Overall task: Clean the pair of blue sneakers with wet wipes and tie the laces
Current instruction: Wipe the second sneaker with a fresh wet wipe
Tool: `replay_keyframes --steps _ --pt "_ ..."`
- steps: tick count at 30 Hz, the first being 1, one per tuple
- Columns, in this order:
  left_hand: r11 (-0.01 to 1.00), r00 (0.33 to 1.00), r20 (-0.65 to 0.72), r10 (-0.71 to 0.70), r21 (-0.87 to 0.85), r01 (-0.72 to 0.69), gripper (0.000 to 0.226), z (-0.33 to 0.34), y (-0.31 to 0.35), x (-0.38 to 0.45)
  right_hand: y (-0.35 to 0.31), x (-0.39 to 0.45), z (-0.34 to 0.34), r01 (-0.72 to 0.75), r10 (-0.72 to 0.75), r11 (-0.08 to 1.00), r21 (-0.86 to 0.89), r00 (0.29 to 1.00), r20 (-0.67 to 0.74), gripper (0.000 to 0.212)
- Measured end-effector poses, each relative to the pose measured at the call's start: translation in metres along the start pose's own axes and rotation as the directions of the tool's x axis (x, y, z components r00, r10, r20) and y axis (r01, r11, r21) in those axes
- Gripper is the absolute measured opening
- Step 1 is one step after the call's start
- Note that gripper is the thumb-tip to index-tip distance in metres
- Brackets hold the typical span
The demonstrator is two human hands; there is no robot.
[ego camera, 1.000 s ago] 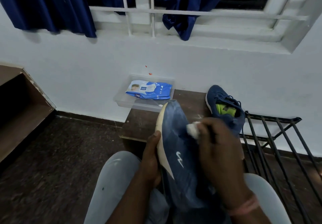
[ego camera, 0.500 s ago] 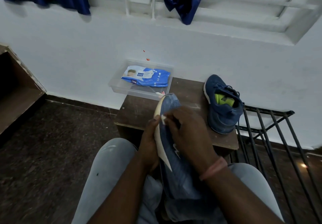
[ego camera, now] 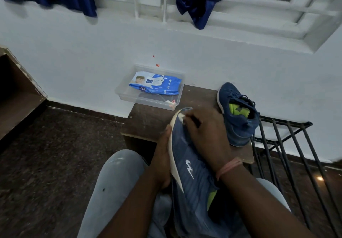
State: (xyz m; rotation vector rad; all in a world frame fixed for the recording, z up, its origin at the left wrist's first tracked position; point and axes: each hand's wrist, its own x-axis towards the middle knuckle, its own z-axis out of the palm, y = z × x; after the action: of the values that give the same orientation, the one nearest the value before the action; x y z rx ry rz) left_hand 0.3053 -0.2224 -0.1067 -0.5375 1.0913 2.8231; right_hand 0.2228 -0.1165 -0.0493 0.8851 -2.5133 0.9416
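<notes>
Left hand (ego camera: 162, 156) grasps the sneaker (ego camera: 192, 165) sole, right hand (ego camera: 205, 132) pinches the wipe (ego camera: 181, 117) at the toe; hard scrubbing could twist it loose.

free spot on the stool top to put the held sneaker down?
Bare wood on the stool between the clear tray, the held sneaker's toe and the second sneaker. The right end is crowded by that second sneaker.

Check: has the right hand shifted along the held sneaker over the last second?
Yes. The right hand with its wipe went from mid-upper to the toe of the held sneaker.
</notes>
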Motion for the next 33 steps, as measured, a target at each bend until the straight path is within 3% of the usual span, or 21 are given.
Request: replay_keyframes --steps 3,6,8,10,12,14,17,19,21,23,25,28,30,32,33 --pt "1.0 1.0 0.001 0.003 -0.022 -0.003 0.061 -0.002 0.0 -0.001 -0.005 -0.005 0.005 -0.032 0.032 0.999 0.026 0.999 0.004 0.007" --pt "0.999 1.0 -0.014 0.013 -0.042 -0.014 0.06 -0.008 0.005 -0.002 -0.018 -0.037 0.006 0.032 -0.058 0.992 0.119 0.974 0.217 0.009" --pt "1.0 0.999 -0.033 0.003 -0.024 -0.004 0.061 -0.008 0.005 -0.001 -0.012 -0.04 -0.001 0.09 -0.122 0.988 0.124 0.952 0.282 0.009" --pt "1.0 1.0 -0.015 -0.01 0.003 0.01 0.062 -0.005 0.0 0.001 0.0 -0.018 -0.004 0.095 -0.091 0.995 -0.012 0.977 0.191 0.015" --pt "0.999 0.999 0.02 -0.044 -0.009 0.044 0.067 -0.001 -0.004 0.003 0.005 0.005 -0.006 -0.042 0.05 0.987 -0.156 0.998 0.044 0.015" --pt "0.997 0.998 0.026 -0.048 -0.059 0.05 0.069 -0.003 -0.006 0.004 -0.003 0.011 -0.003 -0.092 0.094 0.989 -0.118 0.995 0.013 0.009" --pt "0.989 1.0 0.026 -0.016 -0.149 0.02 0.067 -0.01 0.004 0.001 -0.024 -0.018 0.005 -0.025 -0.008 0.991 0.134 0.97 0.245 0.009" --pt "0.99 0.999 0.026 -0.046 -0.136 0.049 0.067 -0.013 0.008 0.001 -0.027 -0.028 -0.002 0.031 -0.073 0.991 0.126 0.938 0.34 0.008" --pt "0.991 0.997 0.041 -0.073 -0.108 0.077 0.067 -0.008 0.006 0.001 -0.015 -0.011 -0.004 0.096 -0.093 0.995 -0.001 0.965 0.247 0.007" --pt "0.994 0.995 0.036 -0.089 -0.053 0.091 0.065 -0.005 -0.002 0.002 -0.005 0.009 -0.009 -0.046 0.059 0.979 -0.199 0.996 0.06 0.008" --pt "0.994 0.994 0.032 -0.106 -0.031 0.107 0.059 -0.006 -0.007 0.005 -0.005 0.017 -0.009 -0.132 0.129 0.97 -0.205 0.991 -0.027 0.009" --pt "0.999 0.999 0.036 -0.031 0.018 0.03 0.05 -0.007 -0.004 0.003 -0.021 -0.012 0.004 0.031 -0.041 0.999 0.045 0.97 0.24 0.014" --pt "0.996 0.998 0.058 -0.035 -0.077 0.04 0.054 -0.008 0.0 0.002 -0.03 -0.029 -0.002 0.053 -0.104 0.988 0.143 0.921 0.375 0.012" --pt "0.994 0.998 0.024 -0.05 -0.094 0.052 0.064 -0.009 0.001 0.001 -0.022 -0.024 -0.008 0.103 -0.139 0.988 0.118 0.923 0.359 0.01" --pt "0.995 0.998 0.022 -0.058 -0.076 0.059 0.067 -0.01 -0.001 0.003 -0.014 -0.017 -0.01 0.122 -0.122 0.992 0.017 0.948 0.295 0.008"
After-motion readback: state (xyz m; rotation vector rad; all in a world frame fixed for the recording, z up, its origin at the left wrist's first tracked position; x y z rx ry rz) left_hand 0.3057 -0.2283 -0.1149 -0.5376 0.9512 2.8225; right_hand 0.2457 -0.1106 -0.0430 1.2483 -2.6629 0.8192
